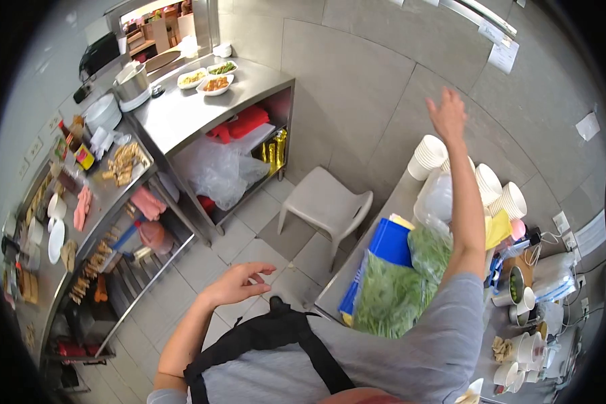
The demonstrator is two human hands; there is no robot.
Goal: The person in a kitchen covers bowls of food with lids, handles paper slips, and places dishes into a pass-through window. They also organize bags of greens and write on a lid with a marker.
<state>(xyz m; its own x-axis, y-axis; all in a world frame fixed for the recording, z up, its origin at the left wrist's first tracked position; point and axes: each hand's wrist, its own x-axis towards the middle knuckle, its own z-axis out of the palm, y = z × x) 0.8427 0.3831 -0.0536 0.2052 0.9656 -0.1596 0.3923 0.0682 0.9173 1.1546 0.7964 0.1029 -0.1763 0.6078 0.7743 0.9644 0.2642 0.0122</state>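
My right hand (446, 113) is raised high with its fingers spread, empty, in front of the grey tiled wall and just above the stacks of white paper cups (427, 156). My left hand (239, 282) hangs open over the floor, fingers loosely apart, holding nothing. Beside my right arm lie clear bags of green leaves (392, 293) on a steel table (347, 273), with a blue board (392, 241) under them. I wear a grey shirt and a black apron.
A grey plastic chair (326, 203) stands on the tiled floor between two tables. A steel counter (182, 114) at the back holds plates of food (205, 79) and a pot. At left a grill counter (101, 195) carries sausages and skewers. Bowls and cups crowd the right.
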